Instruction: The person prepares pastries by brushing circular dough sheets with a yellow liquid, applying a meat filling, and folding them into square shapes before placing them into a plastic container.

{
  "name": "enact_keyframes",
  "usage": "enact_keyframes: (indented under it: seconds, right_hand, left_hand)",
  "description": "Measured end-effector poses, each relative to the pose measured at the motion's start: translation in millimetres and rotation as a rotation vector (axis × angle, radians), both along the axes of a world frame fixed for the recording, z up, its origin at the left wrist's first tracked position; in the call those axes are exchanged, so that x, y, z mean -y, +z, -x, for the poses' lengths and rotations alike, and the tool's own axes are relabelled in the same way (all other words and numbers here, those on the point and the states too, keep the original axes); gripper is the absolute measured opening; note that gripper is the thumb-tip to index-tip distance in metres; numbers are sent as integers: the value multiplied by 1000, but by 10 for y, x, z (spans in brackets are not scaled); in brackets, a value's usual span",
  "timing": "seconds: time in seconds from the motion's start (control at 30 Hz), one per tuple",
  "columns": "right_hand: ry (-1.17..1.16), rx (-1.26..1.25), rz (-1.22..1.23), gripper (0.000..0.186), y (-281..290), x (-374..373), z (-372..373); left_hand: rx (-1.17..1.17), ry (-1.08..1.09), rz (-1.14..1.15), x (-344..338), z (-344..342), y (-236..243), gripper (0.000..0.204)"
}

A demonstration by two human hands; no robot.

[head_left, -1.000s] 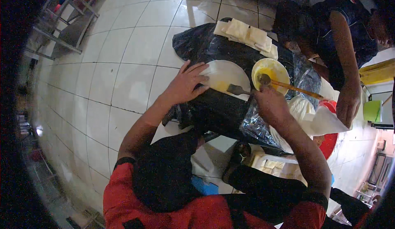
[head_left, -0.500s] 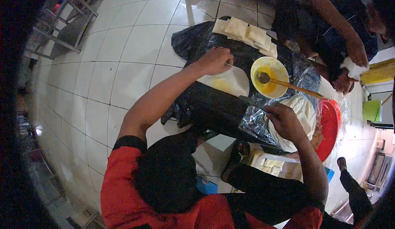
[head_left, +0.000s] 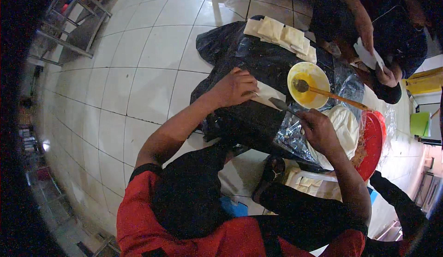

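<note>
My left hand [head_left: 234,88] rests with curled fingers on a pale folded dough sheet [head_left: 269,94] that lies on the black plastic cover [head_left: 240,49] of a low table. My right hand [head_left: 317,128] grips a small utensil with a flat grey blade [head_left: 279,104], and the blade's tip points at the sheet's near edge. Just beyond the blade stands a yellow bowl [head_left: 318,74] of orange liquid with a long wooden-handled spoon [head_left: 339,98] lying in it.
A row of folded pale pieces [head_left: 279,32] lies at the table's far edge. A stack of round pale sheets [head_left: 344,125] sits on a red tray [head_left: 373,141] to the right. Another person [head_left: 392,31] works at the far right, holding something white. Pale floor tiles [head_left: 138,72] spread to the left.
My left hand went from lying flat on a round open sheet to curling over it, and the sheet is now folded. My right hand came away from the bowl and now holds the blade by the sheet.
</note>
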State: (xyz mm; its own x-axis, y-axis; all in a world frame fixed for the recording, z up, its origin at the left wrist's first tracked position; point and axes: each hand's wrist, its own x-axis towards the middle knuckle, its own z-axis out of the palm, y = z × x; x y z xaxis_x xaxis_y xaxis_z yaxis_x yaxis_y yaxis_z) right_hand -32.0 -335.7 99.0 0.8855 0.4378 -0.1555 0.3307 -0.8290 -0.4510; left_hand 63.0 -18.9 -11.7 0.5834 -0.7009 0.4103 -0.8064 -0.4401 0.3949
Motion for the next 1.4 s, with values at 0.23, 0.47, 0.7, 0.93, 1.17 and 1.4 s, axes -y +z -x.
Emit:
enact_keyframes:
  seconds: [0.23, 0.47, 0.7, 0.93, 1.17, 1.4]
  right_hand:
    - [-23, 234, 184, 37, -56, -111, -18]
    - [41, 140, 459, 41, -114, -211, -10]
    - [3, 183, 347, 39, 266, -348, -43]
    - [97, 56, 509, 40, -66, -239, -136]
    - [105, 160, 279, 32, 390, -491, -186]
    - [201, 189, 386, 36, -164, -1176, -489]
  left_hand:
    - [54, -27, 25, -48, 110, 35, 18]
    - [60, -28, -41, -80, 186, 9, 29]
    - [39, 4, -39, -92, 233, 27, 27]
    - [26, 75, -90, -239, 248, 80, 29]
    - [5, 242, -118, -552, 299, 77, 31]
    - [-53, 349, -36, -666, 218, 23, 29]
